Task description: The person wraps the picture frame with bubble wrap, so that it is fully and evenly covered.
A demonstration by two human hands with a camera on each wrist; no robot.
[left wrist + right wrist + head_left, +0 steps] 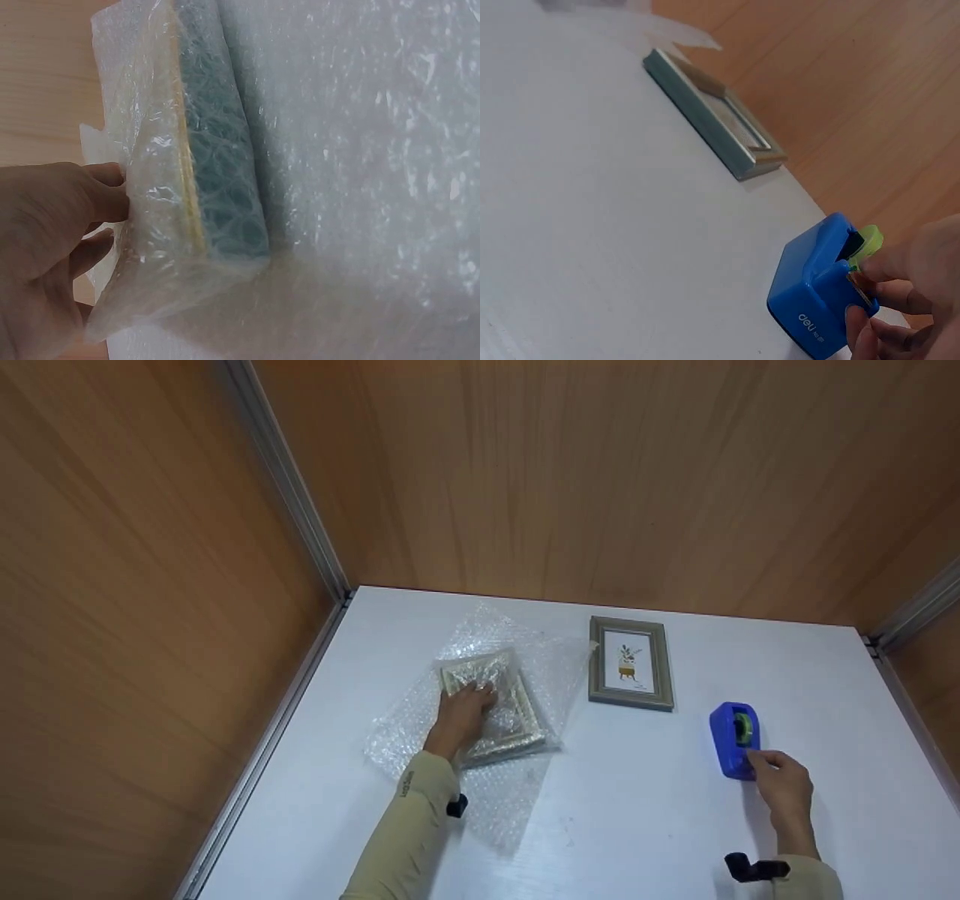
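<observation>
On the table lies a picture frame [526, 706] partly covered with bubble wrap [495, 821]. My left hand [461, 718] rests on top of it, and the left wrist view has its fingers [105, 202] touching the wrap [154, 225] over the frame's edge. Far to the right stands a blue tape dispenser [726, 735] with a green roll [868, 241] in it. My right hand [784, 787] pinches the tape end at the dispenser's serrated cutter. The tape itself is hard to make out between the fingers [859, 330].
A second picture frame [658, 664], grey with a plant print, lies unwrapped between the bubble wrap and the dispenser. One corner of the wrap reaches its left edge. Wooden panels [562, 487] stand behind and beside the white table [622, 810].
</observation>
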